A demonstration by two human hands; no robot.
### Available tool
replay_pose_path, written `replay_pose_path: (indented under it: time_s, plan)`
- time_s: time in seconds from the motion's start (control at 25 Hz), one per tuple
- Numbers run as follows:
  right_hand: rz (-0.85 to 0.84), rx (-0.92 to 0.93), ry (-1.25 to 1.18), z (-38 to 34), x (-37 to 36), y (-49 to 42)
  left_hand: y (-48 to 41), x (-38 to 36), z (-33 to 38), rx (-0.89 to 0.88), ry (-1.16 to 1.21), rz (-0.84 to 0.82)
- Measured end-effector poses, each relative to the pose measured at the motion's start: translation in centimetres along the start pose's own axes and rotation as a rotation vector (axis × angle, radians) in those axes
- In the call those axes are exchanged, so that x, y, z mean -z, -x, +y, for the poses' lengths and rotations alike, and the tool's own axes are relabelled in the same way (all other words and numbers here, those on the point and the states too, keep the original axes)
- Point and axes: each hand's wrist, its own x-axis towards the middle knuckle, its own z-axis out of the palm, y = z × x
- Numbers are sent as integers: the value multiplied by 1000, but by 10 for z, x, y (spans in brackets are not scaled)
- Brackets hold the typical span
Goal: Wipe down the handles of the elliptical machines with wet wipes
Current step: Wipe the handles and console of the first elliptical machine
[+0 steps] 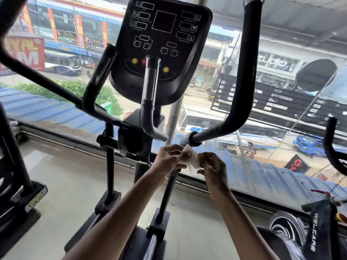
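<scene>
While the wet wipe [191, 158] sits pinched between both hands, low in front of the machine and just under the near end of the right swing handle [247, 72], it touches no handle, so I read this as prep: unfolding or refolding. Left hand [168, 159] grips the wipe's left edge with curled fingers, and right hand [213, 167] pinches the right edge, so neither hand is free. The wipe looks bunched; can't tell how wet it is. Suggest opening it to a flat pad across one palm, then wrapping it fully round the tube instead of dabbing one side. Nearest target is the right swing handle: one continuous pass along the bend, end to end. Then the two short fixed grips below the console [161, 44]: centre grip [150, 91] and left grip [102, 66]. Both show scuffed-looking patches, so twist the wipe around them. Left swing handle [37, 78] last, since it's the farthest reach. Keep the wipe off the console buttons; moisture there is the likely risk. The swing handles probably pivot, so brace with the free hand. Refold to a clean face between handles.
</scene>
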Motion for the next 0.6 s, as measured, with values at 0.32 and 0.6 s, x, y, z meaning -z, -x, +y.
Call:
replay_pose_path:
  time_s: [0.32, 0.6]
  plan:
    - [69, 4, -81, -2, 10, -6, -13, 3, 5, -48, 17, 45]
    - [229, 331, 128, -43, 25, -13, -71, -25, 4, -501, -565, 537]
